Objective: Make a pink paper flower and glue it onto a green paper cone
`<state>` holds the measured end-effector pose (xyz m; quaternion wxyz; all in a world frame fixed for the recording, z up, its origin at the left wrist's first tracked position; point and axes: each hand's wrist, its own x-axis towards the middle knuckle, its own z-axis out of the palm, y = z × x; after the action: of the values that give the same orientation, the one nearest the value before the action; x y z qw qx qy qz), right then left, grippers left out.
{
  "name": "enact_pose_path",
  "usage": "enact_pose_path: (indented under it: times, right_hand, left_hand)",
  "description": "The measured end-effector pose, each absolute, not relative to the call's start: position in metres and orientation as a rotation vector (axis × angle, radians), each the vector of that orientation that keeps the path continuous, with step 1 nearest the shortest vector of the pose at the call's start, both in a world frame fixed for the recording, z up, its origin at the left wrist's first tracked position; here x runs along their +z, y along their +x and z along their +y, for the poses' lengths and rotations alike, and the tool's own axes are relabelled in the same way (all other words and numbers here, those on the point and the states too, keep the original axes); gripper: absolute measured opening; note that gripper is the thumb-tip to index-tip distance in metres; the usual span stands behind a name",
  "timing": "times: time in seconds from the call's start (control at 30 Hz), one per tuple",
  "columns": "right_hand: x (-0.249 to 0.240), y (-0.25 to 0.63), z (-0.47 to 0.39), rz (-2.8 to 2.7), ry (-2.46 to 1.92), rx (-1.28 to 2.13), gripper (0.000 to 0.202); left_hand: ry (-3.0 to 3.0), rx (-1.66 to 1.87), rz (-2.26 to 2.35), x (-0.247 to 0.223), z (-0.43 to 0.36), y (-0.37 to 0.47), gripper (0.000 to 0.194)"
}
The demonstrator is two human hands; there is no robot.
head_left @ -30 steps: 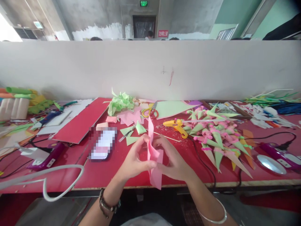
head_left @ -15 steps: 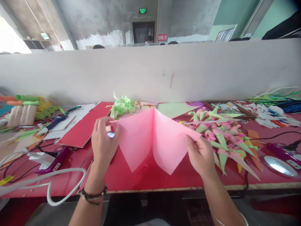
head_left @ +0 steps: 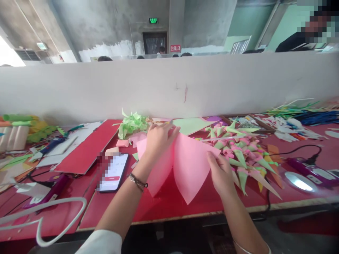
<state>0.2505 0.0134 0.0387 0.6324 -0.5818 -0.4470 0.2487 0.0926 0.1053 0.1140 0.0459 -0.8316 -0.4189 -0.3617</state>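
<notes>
A pink paper sheet (head_left: 189, 165) with a fold down its middle is held up above the red table. My right hand (head_left: 218, 169) pinches its right corner between thumb and fingers. At the top of the fold is my left hand (head_left: 160, 139), its fingers stretched out and partly apart against the paper; it covers part of the left half. A phone (head_left: 113, 173) with a lit screen lies to the left of the paper. Green paper pieces (head_left: 134, 123) are heaped just behind my left hand.
Pink and green paper flowers (head_left: 241, 151) are piled right of my right hand. A red board (head_left: 87, 146) lies at left, near a white cable loop (head_left: 82, 211). A purple power strip (head_left: 312, 173) is at right. Behind the table stands a white partition (head_left: 148, 88).
My left hand has left the paper's left corner and moved right to the top of the fold. The phone has come into full view. My right hand keeps its hold.
</notes>
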Motion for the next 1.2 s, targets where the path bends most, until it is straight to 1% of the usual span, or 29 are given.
enact_pose_path:
  times: [0.1, 0.27, 0.37, 0.47, 0.73, 0.93, 1.2]
  right_hand:
    - [0.036, 0.251, 0.016, -0.918, -1.363, 0.546, 0.036]
    - [0.031, 0.253, 0.02, -0.8, -1.384, 0.5, 0.035]
    - [0.03, 0.254, 0.022, -0.787, -1.364, 0.514, 0.034]
    - [0.03, 0.253, 0.022, -0.788, -1.331, 0.525, 0.033]
    - [0.027, 0.252, 0.019, -0.845, -1.364, 0.47, 0.034]
    - [0.026, 0.25, 0.015, -0.938, -1.394, 0.386, 0.034]
    - [0.025, 0.245, 0.012, -0.988, -1.388, 0.321, 0.033]
  left_hand:
    - [-2.588, -1.282, -1.284, 0.112, 0.107, 0.089, 0.032]
    - [-2.896, -1.502, -1.15, 0.115, 0.108, 0.076, 0.036]
    - [-2.994, -1.447, -1.074, 0.118, 0.107, 0.069, 0.027]
    - [-3.001, -1.357, -1.105, 0.122, 0.103, 0.067, 0.018]
    - [-2.759, -1.464, -1.247, 0.11, 0.098, 0.068, 0.029]
    - [-2.651, -1.605, -1.253, 0.103, 0.096, 0.066, 0.028]
    - [-2.622, -1.62, -1.223, 0.102, 0.094, 0.063, 0.033]
